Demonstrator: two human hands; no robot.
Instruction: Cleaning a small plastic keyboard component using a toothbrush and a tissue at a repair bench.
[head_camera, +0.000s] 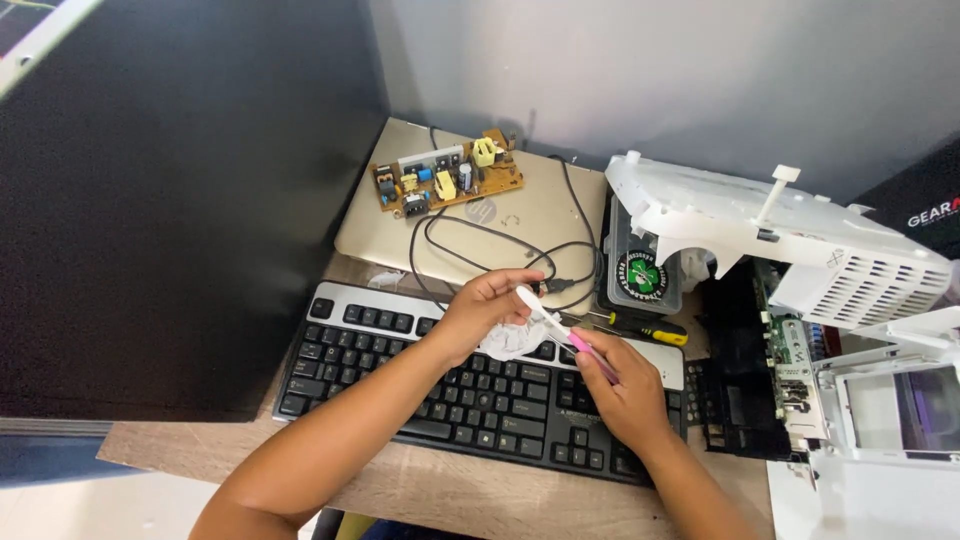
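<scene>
The big black keyboard (470, 395) lies along the front edge of the desk (440, 490), and my two hands meet above its middle. My left hand (485, 310) pinches the white end of a small tool (560, 332) with a crumpled tissue (512, 343), while my right hand (625, 390) grips the pink handle to hold it steady
</scene>
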